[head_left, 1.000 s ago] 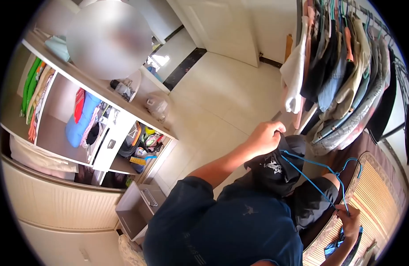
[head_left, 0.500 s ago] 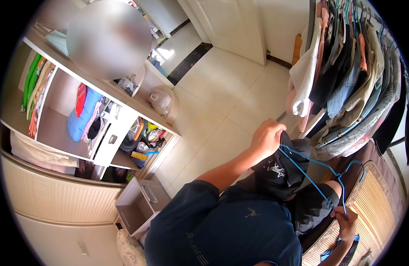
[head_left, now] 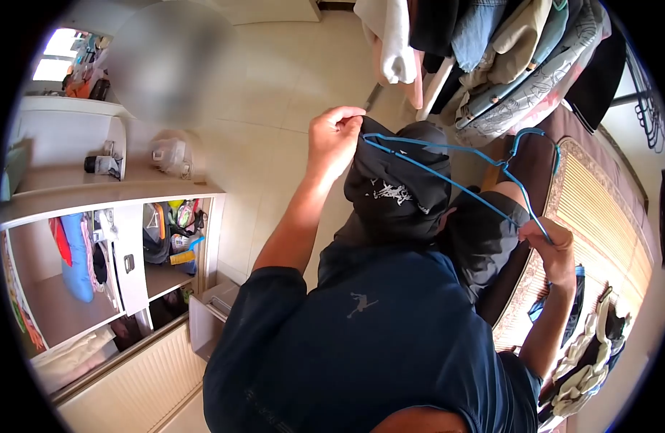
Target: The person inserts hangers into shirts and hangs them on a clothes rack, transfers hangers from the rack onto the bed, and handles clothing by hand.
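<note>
My left hand (head_left: 334, 143) is closed, fingers pinching the upper edge of a black garment with a white print (head_left: 392, 189). The cloth hangs from that hand in front of my knees. A blue clothes hanger (head_left: 466, 149) stretches across the view, one end right at the garment's edge beside my left fingers. My right hand (head_left: 552, 249) grips the hanger's other end, fingers closed round the wire. Its hook points away to the upper right, over the bed's edge.
Clothes on a rack (head_left: 484, 58) hang ahead at the upper right. A bed with a woven mat (head_left: 599, 209) lies on my right, with piled clothes (head_left: 588, 361) on it. Open shelving (head_left: 130, 191) and a grey drawer bin (head_left: 208, 325) stand on my left.
My view has turned, so the rack sits higher and the shelves lower. Both hands appear farther left and higher, still holding the black garment and the hanger.
</note>
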Available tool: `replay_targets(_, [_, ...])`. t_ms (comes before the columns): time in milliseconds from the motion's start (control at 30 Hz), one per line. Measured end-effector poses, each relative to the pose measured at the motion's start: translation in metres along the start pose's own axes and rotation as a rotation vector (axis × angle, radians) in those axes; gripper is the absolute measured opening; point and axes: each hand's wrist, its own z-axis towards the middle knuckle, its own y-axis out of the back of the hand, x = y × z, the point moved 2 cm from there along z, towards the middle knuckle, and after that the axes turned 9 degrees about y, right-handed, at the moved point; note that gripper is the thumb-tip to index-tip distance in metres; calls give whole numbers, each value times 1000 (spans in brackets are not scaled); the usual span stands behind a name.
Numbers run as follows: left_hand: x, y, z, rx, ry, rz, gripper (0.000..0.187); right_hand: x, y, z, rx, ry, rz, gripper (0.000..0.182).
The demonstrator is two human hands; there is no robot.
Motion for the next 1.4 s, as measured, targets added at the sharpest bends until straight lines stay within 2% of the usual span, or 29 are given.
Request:
replay_targets(233, [-3, 7, -3, 7, -15, 70, 16, 7, -3, 12, 54, 30, -47, 20])
replay_targets(400, [-12, 12, -12, -62, -139, 186, 16, 18, -12, 25, 82, 19, -41, 18])
replay_targets(533, [-23, 12, -21, -29, -169, 168, 16, 19, -25, 35, 110, 87, -43, 17])
replay_targets(600, [-30, 7, -25, 120, -82, -23, 14, 20, -43, 42, 121, 86, 7, 16])
replay_targets(700, [-34, -6, -32, 184, -96, -208, 15, 20, -70, 56, 187, 82, 113, 14])
replay_targets(867, [-45, -8, -47, 223, -130, -300, 23, -5, -103, 69, 216, 84, 204, 12])
replay_targets(1000, [-45, -11, -54, 329, -114, -369, 27, -6, -124, 83, 207, 53, 243, 12])
replay_targets(1067, [-49, -5, -52, 274, -142, -391, 29, -10, -131, 89, 206, 103, 215, 14])
replay_targets(1200, [-48, 18, -47, 145, -176, -239, 31, -13, -130, 91, 211, 154, 216, 13])
replay_targets(1333, [-43, 18, -50, 128, -244, -135, 31, -17, -131, 91, 226, 137, 242, 12])
replay_targets(1400, [-42, 14, -50, 118, -338, -77, 30, -23, -137, 92, 274, 145, 245, 16])
